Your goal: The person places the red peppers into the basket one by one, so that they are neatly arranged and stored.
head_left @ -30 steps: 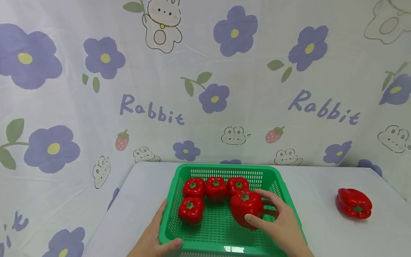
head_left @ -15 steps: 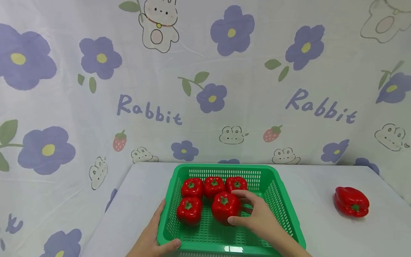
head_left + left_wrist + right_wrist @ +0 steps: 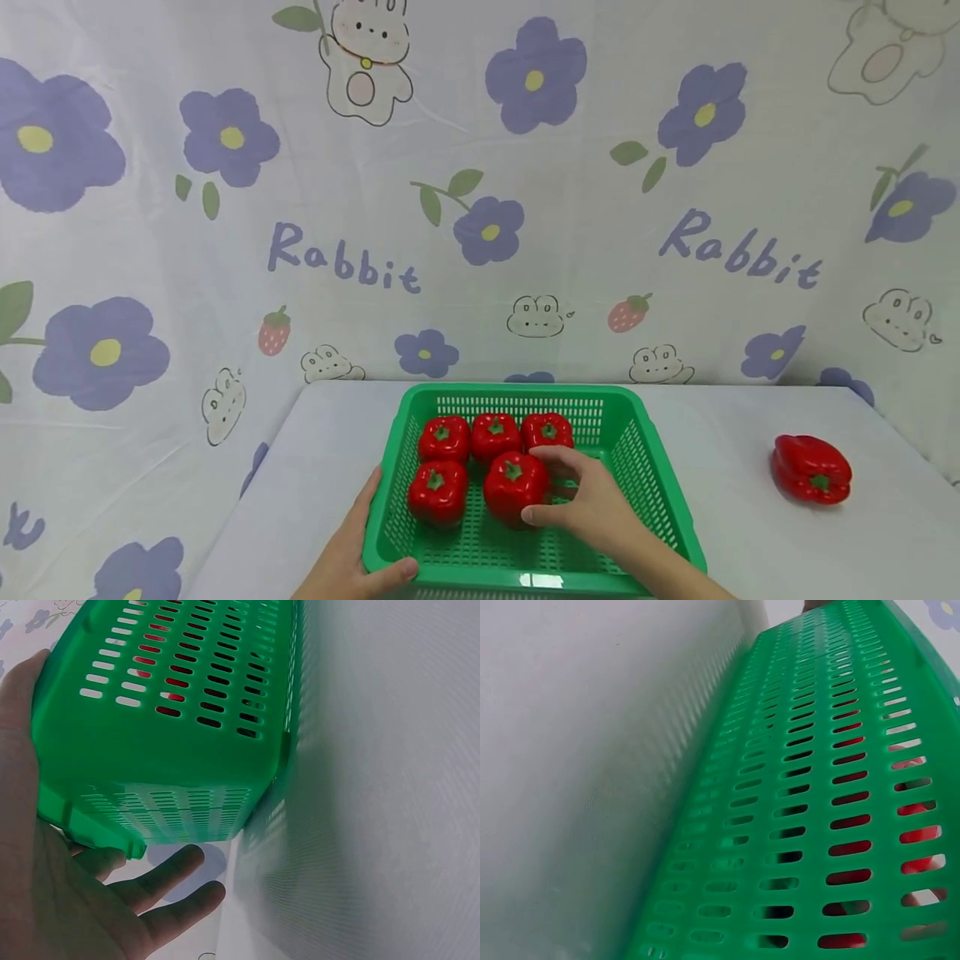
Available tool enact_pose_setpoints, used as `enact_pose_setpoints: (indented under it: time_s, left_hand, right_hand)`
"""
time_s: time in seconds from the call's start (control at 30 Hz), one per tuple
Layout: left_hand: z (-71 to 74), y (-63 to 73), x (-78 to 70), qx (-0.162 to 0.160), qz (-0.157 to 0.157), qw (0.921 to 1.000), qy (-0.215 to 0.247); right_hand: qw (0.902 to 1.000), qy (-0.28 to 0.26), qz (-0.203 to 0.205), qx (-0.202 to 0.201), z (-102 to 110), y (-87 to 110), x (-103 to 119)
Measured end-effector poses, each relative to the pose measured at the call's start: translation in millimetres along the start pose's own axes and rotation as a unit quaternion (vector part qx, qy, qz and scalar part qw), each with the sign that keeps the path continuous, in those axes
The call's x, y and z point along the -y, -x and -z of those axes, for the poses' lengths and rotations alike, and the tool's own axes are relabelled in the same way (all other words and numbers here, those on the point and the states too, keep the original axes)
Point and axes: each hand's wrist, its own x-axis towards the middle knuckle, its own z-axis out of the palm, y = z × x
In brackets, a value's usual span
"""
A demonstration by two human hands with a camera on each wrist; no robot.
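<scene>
My right hand (image 3: pixel 588 500) reaches over the front rim into the green plastic basket (image 3: pixel 645 408). Its thumb and fingers are around the right side of a red bell pepper (image 3: pixel 514 492) that stands stem up. Left of that pepper sits another red bell pepper (image 3: pixel 438 493). Three more form a row behind, including the middle back pepper (image 3: pixel 495 437). At the basket's front left corner my left hand (image 3: pixel 358 550) holds the rim, thumb over the front edge. In the left wrist view, some fingers (image 3: pixel 169 877) of the left hand extend past the basket's outer wall.
A red bell pepper (image 3: pixel 812 469) lies on its side on the white table (image 3: pixel 742 533), right of the basket. A white curtain (image 3: pixel 465 133) printed with flowers and rabbits hangs behind. In the right wrist view, the slotted basket wall (image 3: pixel 802 795) hides the right hand.
My right hand has carried the pepper left and lower in the basket, beside the front left pepper. My left hand stays at the corner. The head view has shifted slightly.
</scene>
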Motion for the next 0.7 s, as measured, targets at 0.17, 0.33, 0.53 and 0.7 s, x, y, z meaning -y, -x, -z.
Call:
enact_pose_setpoints:
  time_s: [0.17, 0.33, 0.53, 0.7]
  left_hand:
    - [-0.6, -0.5, -0.3, -0.002, 0.003, 0.9999, -0.011]
    - [-0.8, -0.8, 0.2, 0.000, 0.006, 1.0000, -0.004]
    - [-0.4, -0.6, 0.0, -0.011, 0.007, 0.9998, -0.016]
    - [-0.6, -0.4, -0.5, -0.020, 0.005, 0.9995, -0.025]
  right_hand:
    - [0.9999, 0.009, 0.004, -0.003, 0.0, -0.8, -1.6]
    - [0.9993, 0.033, 0.020, -0.003, -1.9, -3.0, -3.2]
    - [0.9982, 0.045, 0.032, 0.025, -5.0, -6.2, -4.7]
    - [0.9982, 0.041, 0.030, 0.033, -5.7, -8.1, -6.8]
